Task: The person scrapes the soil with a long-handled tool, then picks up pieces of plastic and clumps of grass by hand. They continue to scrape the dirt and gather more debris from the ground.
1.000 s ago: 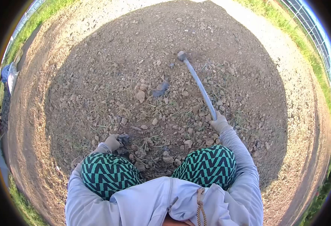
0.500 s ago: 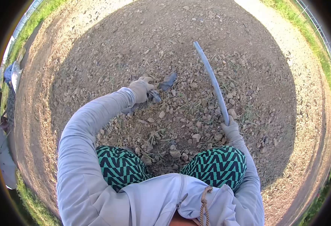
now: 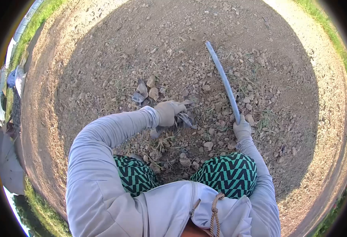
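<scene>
Soil (image 3: 102, 67) | left hand (image 3: 167, 113): grey scraps (image 3: 186, 119), perhaps plastic | right hand (image 3: 242, 129): bluish rod (image 3: 223, 79)

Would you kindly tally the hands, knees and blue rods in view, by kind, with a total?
Left hand and right hand: 2
Left knee and right knee: 2
Blue rod: 1
Total: 5

Stony brown soil (image 3: 181, 51) lies shaded across the middle of the frame. Sunlit ground (image 3: 333, 94) flanks it on both sides, and green grass (image 3: 326, 24) edges the upper right.
</scene>
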A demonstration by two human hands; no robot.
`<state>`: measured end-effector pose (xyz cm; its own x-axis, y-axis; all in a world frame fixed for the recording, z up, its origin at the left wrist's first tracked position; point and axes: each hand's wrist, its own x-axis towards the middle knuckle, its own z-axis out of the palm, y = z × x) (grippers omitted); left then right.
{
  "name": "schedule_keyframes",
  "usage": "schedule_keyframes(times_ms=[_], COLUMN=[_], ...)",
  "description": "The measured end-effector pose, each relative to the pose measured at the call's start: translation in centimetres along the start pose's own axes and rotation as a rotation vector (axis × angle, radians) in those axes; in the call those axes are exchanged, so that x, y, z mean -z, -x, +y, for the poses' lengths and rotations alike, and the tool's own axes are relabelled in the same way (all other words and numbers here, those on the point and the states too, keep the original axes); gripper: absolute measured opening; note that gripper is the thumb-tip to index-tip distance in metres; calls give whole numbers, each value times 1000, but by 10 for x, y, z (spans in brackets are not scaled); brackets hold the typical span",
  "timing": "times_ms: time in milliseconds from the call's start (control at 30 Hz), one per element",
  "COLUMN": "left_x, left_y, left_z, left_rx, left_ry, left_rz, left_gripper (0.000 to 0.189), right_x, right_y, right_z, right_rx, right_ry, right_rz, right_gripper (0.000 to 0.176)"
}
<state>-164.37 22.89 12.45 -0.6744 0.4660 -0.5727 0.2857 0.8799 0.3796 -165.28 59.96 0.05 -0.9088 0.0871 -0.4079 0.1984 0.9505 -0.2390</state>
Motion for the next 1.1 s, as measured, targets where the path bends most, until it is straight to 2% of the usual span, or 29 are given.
schedule_keyframes(times_ms=[67, 133, 200, 267, 300, 400, 433, 467, 533, 567, 633, 667, 700, 733, 800, 933, 1067, 1100], left_x=[-10, 13, -4, -19, -23, -28, -36, -48, -76, -83, -89, -99, -110, -111, -106, -105, -112, -117], left_y=[31, 60, 61, 46, 41, 28, 43, 66, 98, 113, 139, 142, 142, 142, 143, 147, 154, 153], left_z=[-43, -63, -112, -137, -146, -151, -142, -136, -130, -121, -99, -97, -98, -93, -87, -86, -91, -92], left_rx=[111, 502, 659, 698, 713, 624, 592, 566, 460, 487, 530, 533, 537, 542, 570, 602, 590, 587], left_ry=[184, 434, 492, 330, 246, 19, 33, 41, -87, -74, -40, -22, -2, 22, 40, 70, 132, 131], left_rz=[220, 216, 285, 158, 99, -38, 11, 77, 154, 160, 178, 129, 88, 48, 53, 3, 57, 72], left_gripper=[78, 85, 92, 87, 85, 59, 49, 39, 41, 42, 45, 46, 47, 47, 49, 51, 52, 53], right_x=[-3, -4, -1, 4, 3, 0, -9, 6, 29, 17, 32, 40, 39, 38, 34, 58, 43, 69], right_y=[0, -4, 0, 1, -1, -6, -17, -16, 17, 8, 24, 32, 36, 31, 20, 6, -53, -28], right_z=[-1, 2, -1, -5, -4, 4, 17, 4, -29, -26, -57, -74, -85, -87, -92, -79, -4, -16], right_rx=[11, 15, 8, 28, 8, 72, 129, 195, 299, 442, 393, 376, 441, 439, 430, 246, 52, 84], right_ry=[-6, -5, -10, -17, -20, -89, -137, -202, -338, -438, -375, -338, -88, -11, 141, 100, -203, -184], right_rz=[20, 14, 11, 37, 10, 42, 13, 74, 142, 167, 18, -48, -45, -58, -84, 7, 135, 204], right_gripper=[35, 35, 34, 35, 35, 33, 41, 45, 54, 61, 60, 60, 60, 59, 57, 58, 62, 54])
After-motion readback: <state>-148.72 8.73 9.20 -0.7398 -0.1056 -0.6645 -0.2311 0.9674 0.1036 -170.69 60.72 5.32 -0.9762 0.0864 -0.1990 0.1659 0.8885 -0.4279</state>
